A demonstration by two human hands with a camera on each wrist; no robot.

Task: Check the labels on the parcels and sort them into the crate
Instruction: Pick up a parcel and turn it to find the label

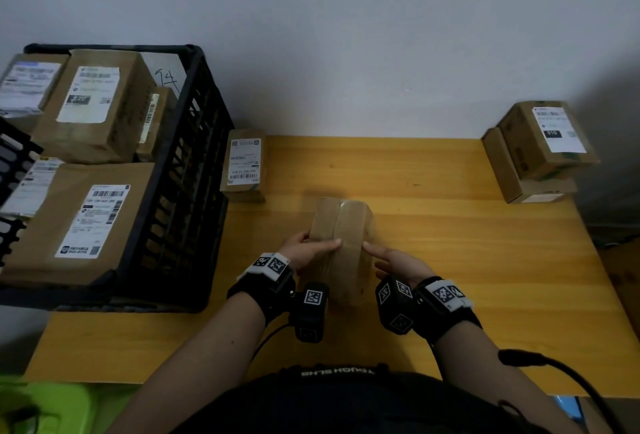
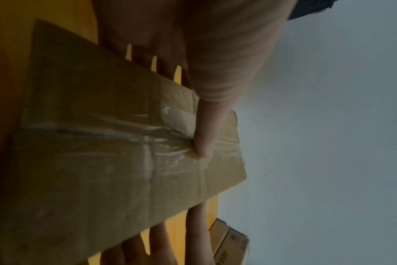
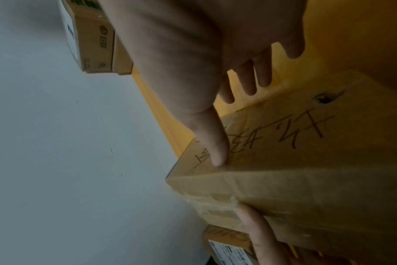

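Note:
A plain brown cardboard parcel (image 1: 341, 236) with clear tape along its top seam is held over the wooden table (image 1: 467, 260), between both hands. My left hand (image 1: 308, 246) grips its left side, thumb pressed on the taped seam (image 2: 202, 143) and fingers behind the box. My right hand (image 1: 384, 260) holds the right side; its thumb (image 3: 218, 152) rests on a face with handwritten marks (image 3: 306, 130), and its straight fingers reach below. No printed label shows on the parcel's visible faces. The black plastic crate (image 1: 194, 94) stands at the left, holding several labelled parcels (image 1: 90, 101).
A small labelled parcel (image 1: 244, 163) lies beside the crate's right wall. Two stacked parcels (image 1: 540, 146) sit at the table's far right corner against the grey wall. Something green (image 1: 41, 406) is below the table's near left edge.

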